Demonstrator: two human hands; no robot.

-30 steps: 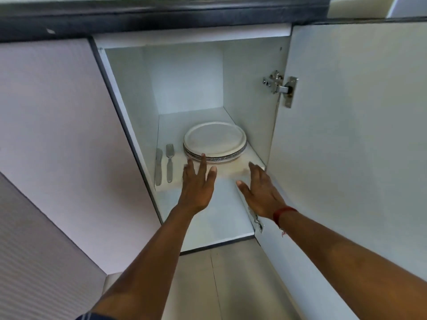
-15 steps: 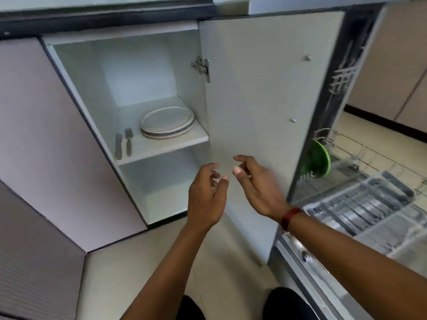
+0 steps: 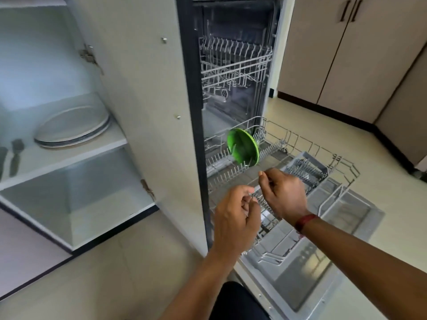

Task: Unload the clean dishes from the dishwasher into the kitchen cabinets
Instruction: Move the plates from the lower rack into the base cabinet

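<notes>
A green plate [image 3: 242,146] stands on edge in the pulled-out lower rack [image 3: 300,162] of the open dishwasher [image 3: 233,72]. My left hand [image 3: 235,218] and my right hand [image 3: 284,192] hover over the near part of that rack, both with loosely curled fingers and holding nothing. They are short of the green plate. In the open cabinet [image 3: 76,199] at left, a stack of white plates [image 3: 74,125] lies on the shelf, with a knife [image 3: 2,158] and a fork [image 3: 15,155] beside it.
The cabinet door [image 3: 143,100] stands open between the cabinet and the dishwasher. The upper rack [image 3: 235,63] holds nothing visible. The dishwasher door [image 3: 300,262] lies flat under the rack. Beige cupboards [image 3: 335,47] line the far right, above a tiled floor [image 3: 312,116].
The view has swung right from the cabinet to the dishwasher. Both hands left the cabinet shelf, moved right and curled loosely over the lower rack.
</notes>
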